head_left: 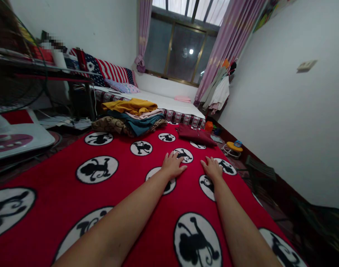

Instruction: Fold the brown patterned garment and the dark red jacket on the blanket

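My left hand lies palm down with fingers spread on a red blanket patterned with white circles and black monkeys. To its right, my right hand also rests flat on the blanket, its fingers stretched out. Neither hand holds anything. Beyond the right hand, a dark red folded garment lies near the blanket's far edge. A pile of folded clothes, with a mustard-yellow piece on top, sits at the far left of the blanket.
Behind the blanket stands a bed with a white sheet and pillows. At the left are a cluttered table and a white fan base. Along the right wall stand a small yellow stool and a dark folding stool.
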Demonstrator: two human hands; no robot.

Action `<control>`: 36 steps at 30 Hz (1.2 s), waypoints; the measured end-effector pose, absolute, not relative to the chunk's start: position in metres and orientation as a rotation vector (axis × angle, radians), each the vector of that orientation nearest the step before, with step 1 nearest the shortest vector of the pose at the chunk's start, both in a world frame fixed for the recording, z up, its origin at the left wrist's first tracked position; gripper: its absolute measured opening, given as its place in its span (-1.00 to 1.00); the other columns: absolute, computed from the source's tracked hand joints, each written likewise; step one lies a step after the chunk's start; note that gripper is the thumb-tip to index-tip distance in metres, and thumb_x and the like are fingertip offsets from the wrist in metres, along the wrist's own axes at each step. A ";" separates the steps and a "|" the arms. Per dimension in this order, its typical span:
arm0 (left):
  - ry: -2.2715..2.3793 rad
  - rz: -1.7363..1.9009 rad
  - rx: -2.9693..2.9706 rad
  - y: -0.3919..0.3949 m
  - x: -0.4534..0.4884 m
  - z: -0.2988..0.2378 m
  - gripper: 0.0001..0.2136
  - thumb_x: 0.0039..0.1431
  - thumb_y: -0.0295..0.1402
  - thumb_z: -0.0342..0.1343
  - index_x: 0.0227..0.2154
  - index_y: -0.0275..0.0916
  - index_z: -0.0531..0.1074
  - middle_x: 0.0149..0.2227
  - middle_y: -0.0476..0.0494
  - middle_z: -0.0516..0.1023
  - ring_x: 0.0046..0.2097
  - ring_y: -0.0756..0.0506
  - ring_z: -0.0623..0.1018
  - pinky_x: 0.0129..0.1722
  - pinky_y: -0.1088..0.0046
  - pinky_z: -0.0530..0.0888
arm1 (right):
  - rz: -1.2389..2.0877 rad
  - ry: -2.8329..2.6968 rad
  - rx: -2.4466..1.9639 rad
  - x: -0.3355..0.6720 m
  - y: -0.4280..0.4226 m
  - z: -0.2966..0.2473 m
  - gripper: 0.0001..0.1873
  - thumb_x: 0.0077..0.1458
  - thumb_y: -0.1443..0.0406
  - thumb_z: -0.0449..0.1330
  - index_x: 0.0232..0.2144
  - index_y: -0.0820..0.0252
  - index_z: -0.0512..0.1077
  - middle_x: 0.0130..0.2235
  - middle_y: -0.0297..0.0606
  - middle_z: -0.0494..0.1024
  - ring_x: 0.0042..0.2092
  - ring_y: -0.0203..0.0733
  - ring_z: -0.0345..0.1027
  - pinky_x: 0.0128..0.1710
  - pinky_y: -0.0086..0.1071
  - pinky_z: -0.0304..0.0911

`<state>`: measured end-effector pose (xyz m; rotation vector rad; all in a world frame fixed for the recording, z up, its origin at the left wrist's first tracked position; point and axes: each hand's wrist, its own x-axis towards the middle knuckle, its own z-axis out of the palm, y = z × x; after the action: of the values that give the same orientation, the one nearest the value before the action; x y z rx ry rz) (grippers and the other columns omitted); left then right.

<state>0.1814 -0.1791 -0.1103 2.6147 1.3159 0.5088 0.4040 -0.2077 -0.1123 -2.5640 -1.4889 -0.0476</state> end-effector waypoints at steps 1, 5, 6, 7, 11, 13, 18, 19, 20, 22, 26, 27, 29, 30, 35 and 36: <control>1.310 0.509 2.615 -0.178 0.181 -0.110 -0.48 0.24 0.03 -0.07 0.18 -0.05 0.31 0.33 -0.20 0.15 0.34 -0.30 0.10 0.29 0.00 0.04 | -0.049 -1.491 -2.552 0.405 -0.208 -0.112 -0.36 0.27 0.00 -0.14 0.29 0.12 0.12 0.36 -0.13 0.05 0.36 0.08 -0.13 0.25 0.11 -0.13; 1.291 0.504 2.631 -0.177 0.180 -0.109 -0.50 0.24 0.02 -0.06 0.17 -0.03 0.32 0.31 -0.18 0.17 0.33 -0.30 0.12 0.28 0.00 0.05 | -0.057 -1.513 -2.513 0.409 -0.208 -0.112 -0.37 0.26 -0.01 -0.12 0.27 0.12 0.15 0.36 -0.12 0.06 0.34 0.10 -0.09 0.24 0.11 -0.11; 1.285 0.505 2.639 -0.176 0.180 -0.109 -0.51 0.24 0.01 -0.05 0.17 -0.04 0.33 0.30 -0.19 0.18 0.33 -0.30 0.13 0.28 0.00 0.06 | -0.055 -1.518 -2.508 0.409 -0.208 -0.112 -0.37 0.26 -0.01 -0.12 0.27 0.12 0.16 0.36 -0.12 0.07 0.34 0.10 -0.08 0.24 0.11 -0.11; 1.279 0.506 2.647 -0.176 0.179 -0.109 -0.51 0.24 0.01 -0.05 0.16 -0.05 0.34 0.30 -0.21 0.19 0.32 -0.30 0.13 0.27 0.01 0.07 | -0.053 -1.522 -2.505 0.410 -0.208 -0.112 -0.37 0.26 -0.01 -0.11 0.27 0.12 0.16 0.35 -0.12 0.08 0.34 0.09 -0.07 0.24 0.11 -0.10; 1.271 0.508 2.655 -0.177 0.179 -0.108 -0.52 0.25 -0.01 -0.04 0.15 -0.06 0.35 0.29 -0.23 0.20 0.32 -0.30 0.15 0.27 0.01 0.09 | -0.054 -1.524 -2.487 0.412 -0.207 -0.113 -0.38 0.26 -0.01 -0.08 0.25 0.12 0.19 0.34 -0.11 0.12 0.33 0.09 -0.05 0.23 0.11 -0.08; 1.272 0.503 2.647 -0.177 0.178 -0.107 -0.52 0.25 -0.01 -0.03 0.16 -0.05 0.34 0.30 -0.21 0.19 0.32 -0.29 0.14 0.27 0.02 0.08 | -0.064 -1.521 -2.473 0.412 -0.207 -0.113 -0.39 0.25 -0.01 -0.07 0.25 0.12 0.20 0.33 -0.10 0.13 0.32 0.09 -0.04 0.23 0.11 -0.07; 1.258 0.504 2.631 -0.175 0.178 -0.107 -0.51 0.24 0.00 -0.03 0.16 -0.04 0.34 0.31 -0.20 0.18 0.33 -0.28 0.13 0.28 0.01 0.06 | -0.075 -1.514 -2.446 0.414 -0.207 -0.114 -0.40 0.24 -0.01 -0.05 0.23 0.10 0.22 0.33 -0.13 0.15 0.32 0.08 -0.02 0.22 0.10 -0.05; 1.252 0.505 2.629 -0.175 0.177 -0.107 -0.51 0.24 0.00 -0.03 0.16 -0.05 0.34 0.30 -0.21 0.18 0.32 -0.28 0.13 0.28 0.01 0.06 | -0.074 -1.515 -2.446 0.414 -0.207 -0.114 -0.40 0.24 -0.01 -0.05 0.23 0.10 0.23 0.33 -0.14 0.15 0.32 0.08 -0.01 0.23 0.09 -0.05; 1.248 0.506 2.627 -0.175 0.177 -0.107 -0.51 0.24 0.00 -0.03 0.16 -0.05 0.34 0.30 -0.21 0.18 0.32 -0.28 0.13 0.28 0.01 0.06 | -0.074 -1.516 -2.444 0.414 -0.207 -0.114 -0.40 0.24 -0.01 -0.04 0.23 0.10 0.23 0.33 -0.13 0.15 0.31 0.08 -0.01 0.23 0.09 -0.05; 1.242 0.510 2.623 -0.174 0.177 -0.107 -0.52 0.24 0.00 -0.02 0.15 -0.05 0.35 0.30 -0.20 0.19 0.32 -0.27 0.14 0.28 0.01 0.06 | -0.078 -1.517 -2.438 0.414 -0.207 -0.114 -0.40 0.24 -0.01 -0.04 0.22 0.11 0.23 0.32 -0.12 0.17 0.31 0.07 0.00 0.23 0.07 -0.05; 1.225 0.526 2.619 -0.172 0.178 -0.108 -0.54 0.23 0.00 -0.01 0.13 -0.05 0.37 0.29 -0.19 0.20 0.31 -0.26 0.16 0.28 0.02 0.07 | -0.091 -1.515 -2.425 0.415 -0.207 -0.114 -0.40 0.23 -0.01 -0.03 0.21 0.13 0.25 0.31 -0.12 0.19 0.30 0.05 0.02 0.23 0.02 -0.04; 1.223 0.530 2.618 -0.171 0.178 -0.108 -0.53 0.23 0.00 -0.01 0.12 -0.05 0.38 0.29 -0.19 0.21 0.31 -0.26 0.16 0.28 0.02 0.06 | -0.091 -1.514 -2.423 0.416 -0.207 -0.115 -0.40 0.23 -0.01 -0.02 0.21 0.13 0.25 0.31 -0.13 0.19 0.30 0.04 0.03 0.23 0.00 -0.03; 1.223 0.535 2.612 -0.170 0.178 -0.108 -0.53 0.22 0.00 -0.01 0.12 -0.05 0.38 0.29 -0.19 0.21 0.31 -0.26 0.17 0.28 0.03 0.07 | -0.091 -1.516 -2.415 0.417 -0.207 -0.115 -0.41 0.23 0.00 -0.01 0.20 0.13 0.27 0.30 -0.13 0.21 0.30 0.03 0.04 0.22 -0.03 -0.02; 1.222 0.538 2.609 -0.170 0.178 -0.108 -0.54 0.22 0.00 0.00 0.12 -0.05 0.38 0.29 -0.19 0.21 0.31 -0.25 0.17 0.28 0.04 0.07 | -0.091 -1.517 -2.409 0.417 -0.207 -0.115 -0.41 0.23 0.00 -0.01 0.20 0.14 0.28 0.30 -0.13 0.22 0.29 0.02 0.05 0.22 -0.05 -0.01; 1.209 0.562 2.630 -0.168 0.178 -0.109 -0.55 0.22 -0.02 0.01 0.10 -0.05 0.40 0.26 -0.19 0.26 0.27 -0.24 0.22 0.26 0.05 0.10 | -0.120 -1.520 -2.354 0.420 -0.207 -0.116 -0.47 0.20 0.03 0.03 0.14 0.11 0.34 0.22 -0.13 0.33 0.22 0.00 0.15 0.16 -0.11 0.07; 1.206 0.565 2.637 -0.168 0.177 -0.109 -0.56 0.22 -0.03 0.01 0.10 -0.05 0.41 0.25 -0.18 0.26 0.27 -0.24 0.22 0.26 0.06 0.11 | -0.127 -1.523 -2.341 0.421 -0.207 -0.116 -0.48 0.19 0.03 0.03 0.13 0.10 0.36 0.19 -0.14 0.36 0.21 0.00 0.17 0.14 -0.12 0.08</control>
<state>0.1775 -0.1684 -0.1086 2.6375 1.2061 0.5646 0.4207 -0.2070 -0.1162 -2.3411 -1.5230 -0.1268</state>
